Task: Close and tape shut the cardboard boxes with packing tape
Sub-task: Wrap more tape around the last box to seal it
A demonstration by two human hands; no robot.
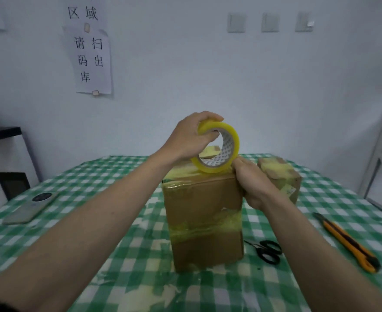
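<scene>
Gripping one tape roll (217, 149): left hand (190, 137); right hand (250, 183) clasps nearest of three boxes (203, 212).

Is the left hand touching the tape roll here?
Touching. The head view shows the left hand gripping the tape roll, thumb over the top of the rim and fingers curled through its core.

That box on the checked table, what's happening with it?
A person is taping the tall cardboard box shut. The left hand grips a roll of yellowish packing tape standing on edge on the box's top, while the right hand holds the box's upper right corner. Bands of tape already wrap its top and middle. A smaller taped box sits behind, and scissors and an orange utility knife lie on the table to the right.
</scene>
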